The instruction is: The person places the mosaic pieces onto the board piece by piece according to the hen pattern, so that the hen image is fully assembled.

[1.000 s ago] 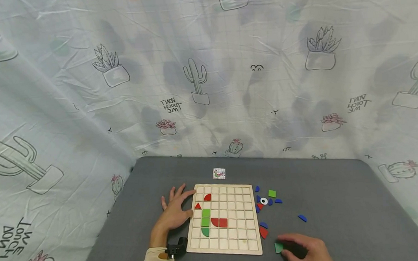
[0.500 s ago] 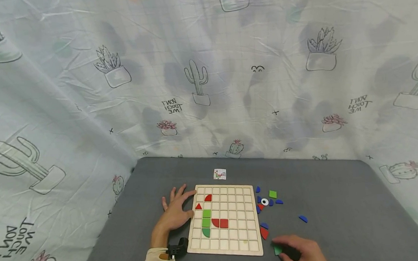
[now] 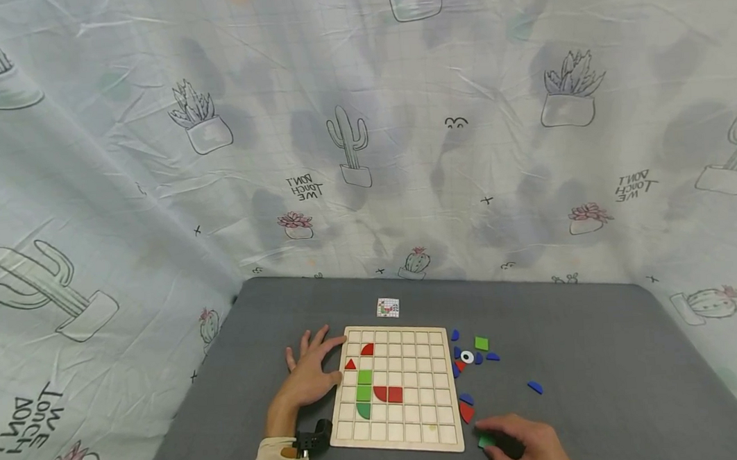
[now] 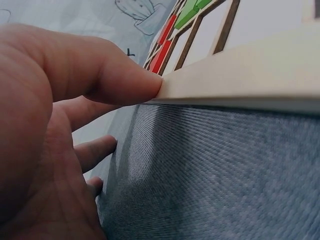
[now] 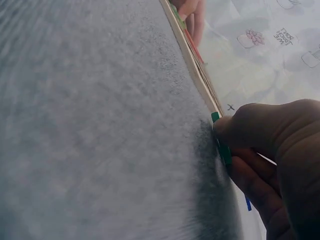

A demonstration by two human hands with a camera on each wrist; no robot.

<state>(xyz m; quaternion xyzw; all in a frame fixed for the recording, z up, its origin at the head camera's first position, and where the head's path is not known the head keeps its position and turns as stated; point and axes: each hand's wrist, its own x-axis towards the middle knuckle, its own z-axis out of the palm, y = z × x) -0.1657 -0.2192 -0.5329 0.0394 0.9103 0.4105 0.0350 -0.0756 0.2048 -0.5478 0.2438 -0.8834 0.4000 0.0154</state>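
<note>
A wooden grid board lies on the grey table, with several red and green pieces in its left and middle cells. My left hand rests at the board's left side, fingers spread. In the left wrist view its thumb tip touches the board's edge. Just off the board's lower right corner, my right hand pinches a dark green piece between thumb and fingers. Seen from the right wrist, the green piece stands close to the table surface; its full outline is partly hidden by the fingers.
Along the board's right side lie several blue half-round pieces, a white ring piece, a red piece and a light green square. One blue piece lies apart. A small printed pattern card sits behind the board.
My right hand has slid slightly left toward the board with the green piece in its pinch. The left hand and the board stay in place.
</note>
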